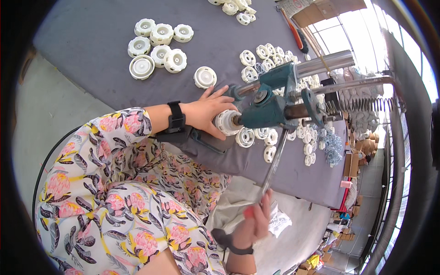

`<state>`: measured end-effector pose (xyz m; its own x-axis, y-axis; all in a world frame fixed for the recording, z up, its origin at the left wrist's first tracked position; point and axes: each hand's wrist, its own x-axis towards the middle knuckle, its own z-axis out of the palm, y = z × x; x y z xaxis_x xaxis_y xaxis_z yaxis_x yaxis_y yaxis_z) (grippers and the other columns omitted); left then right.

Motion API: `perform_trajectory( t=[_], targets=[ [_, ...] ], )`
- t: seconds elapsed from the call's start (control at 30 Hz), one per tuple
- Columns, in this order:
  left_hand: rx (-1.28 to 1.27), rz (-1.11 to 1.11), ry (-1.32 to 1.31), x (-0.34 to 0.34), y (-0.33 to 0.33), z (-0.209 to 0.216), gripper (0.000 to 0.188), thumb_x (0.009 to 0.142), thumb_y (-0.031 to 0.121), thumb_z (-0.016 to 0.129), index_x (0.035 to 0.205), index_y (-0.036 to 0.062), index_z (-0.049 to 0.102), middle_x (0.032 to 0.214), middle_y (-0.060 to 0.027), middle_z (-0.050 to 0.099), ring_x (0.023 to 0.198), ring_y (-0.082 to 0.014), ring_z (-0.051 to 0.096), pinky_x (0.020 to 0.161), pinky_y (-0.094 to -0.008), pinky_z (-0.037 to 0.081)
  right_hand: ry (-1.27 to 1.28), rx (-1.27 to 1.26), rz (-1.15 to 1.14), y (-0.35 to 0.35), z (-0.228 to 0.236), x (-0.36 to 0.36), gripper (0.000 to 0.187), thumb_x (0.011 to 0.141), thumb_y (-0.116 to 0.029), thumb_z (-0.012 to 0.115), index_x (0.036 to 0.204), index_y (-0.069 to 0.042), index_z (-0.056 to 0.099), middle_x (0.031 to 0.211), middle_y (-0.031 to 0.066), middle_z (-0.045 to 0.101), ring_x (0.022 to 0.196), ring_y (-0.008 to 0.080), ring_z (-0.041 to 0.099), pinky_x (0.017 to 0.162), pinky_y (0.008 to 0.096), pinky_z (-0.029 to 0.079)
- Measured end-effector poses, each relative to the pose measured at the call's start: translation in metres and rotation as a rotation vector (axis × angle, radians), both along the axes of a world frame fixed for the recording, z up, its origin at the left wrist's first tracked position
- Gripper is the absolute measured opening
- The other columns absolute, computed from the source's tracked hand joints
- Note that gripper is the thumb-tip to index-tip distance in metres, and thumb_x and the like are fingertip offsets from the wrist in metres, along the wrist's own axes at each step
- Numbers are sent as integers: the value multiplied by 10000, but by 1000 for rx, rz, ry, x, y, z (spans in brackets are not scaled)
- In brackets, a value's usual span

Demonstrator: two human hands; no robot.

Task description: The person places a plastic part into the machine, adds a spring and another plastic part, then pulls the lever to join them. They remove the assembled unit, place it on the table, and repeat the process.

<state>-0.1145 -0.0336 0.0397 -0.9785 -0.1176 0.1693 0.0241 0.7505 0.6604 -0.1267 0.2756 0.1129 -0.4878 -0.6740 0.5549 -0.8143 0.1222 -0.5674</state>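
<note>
A green hand-operated arbor press [262,113] stands at the table. Its ram end meets a white round plastic part [224,123] with a notched rim. My left hand [201,114] is wrapped around that part, thumb on one side and fingers on the other, steadying it against the press base. My right hand [253,223] is closed around the press's metal lever [276,165], near its red-looking end; that hand is slightly blurred. One loose white round part [205,77] lies just beyond my left fingertips.
A grey-covered table [96,55] carries a cluster of white notched caps [161,34] at the far left. Several white rings [248,57] lie behind the press, beside a pile of clear bluish pieces [333,149]. A brush [301,40] lies at the far edge.
</note>
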Motion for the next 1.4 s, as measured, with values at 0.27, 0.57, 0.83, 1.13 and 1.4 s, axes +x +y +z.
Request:
perform_trajectory(
  t=[0.27, 0.57, 0.83, 1.13, 1.4],
  targets=[
    [-24, 36, 25, -8, -3, -16, 805, 618, 470, 770, 1257, 101, 448, 1394, -178, 323, 1373, -392, 40, 1063, -595, 8, -1219, 261, -61, -47, 28, -32, 354, 855, -60, 441, 1187, 61, 450, 771, 160, 608, 521, 168, 558, 474, 249, 438],
    [46, 94, 178, 2, 13, -22, 768, 604, 453, 780, 1230, 125, 479, 1366, -139, 386, 1376, -370, 88, 1046, -615, 7, -1075, 52, -80, -54, -43, -29, 140, 908, -107, 480, 961, 15, 523, 508, 73, 528, 396, 129, 480, 400, 231, 381],
    [123, 141, 207, -3, 9, -29, 719, 585, 480, 782, 1169, 124, 558, 1279, -70, 490, 1370, -337, 149, 1049, -599, 33, -1196, 193, -86, -55, -32, -40, 157, 885, -80, 482, 968, 31, 556, 553, 75, 541, 441, 143, 506, 436, 246, 416],
    [111, 153, 226, -2, 11, -26, 730, 554, 433, 814, 1173, 139, 563, 1278, -72, 490, 1374, -345, 135, 1052, -591, 33, -1196, 149, -170, -59, -40, -34, 166, 840, -34, 476, 929, 46, 591, 502, 39, 466, 396, 138, 459, 409, 268, 407],
    [71, 168, 234, -1, 12, -25, 734, 556, 432, 817, 1176, 135, 561, 1291, -71, 480, 1363, -325, 173, 1058, -537, 90, -1193, 103, -144, -57, -45, -38, 139, 842, -46, 494, 914, 37, 580, 496, 42, 464, 392, 142, 457, 397, 265, 393]
  ],
)
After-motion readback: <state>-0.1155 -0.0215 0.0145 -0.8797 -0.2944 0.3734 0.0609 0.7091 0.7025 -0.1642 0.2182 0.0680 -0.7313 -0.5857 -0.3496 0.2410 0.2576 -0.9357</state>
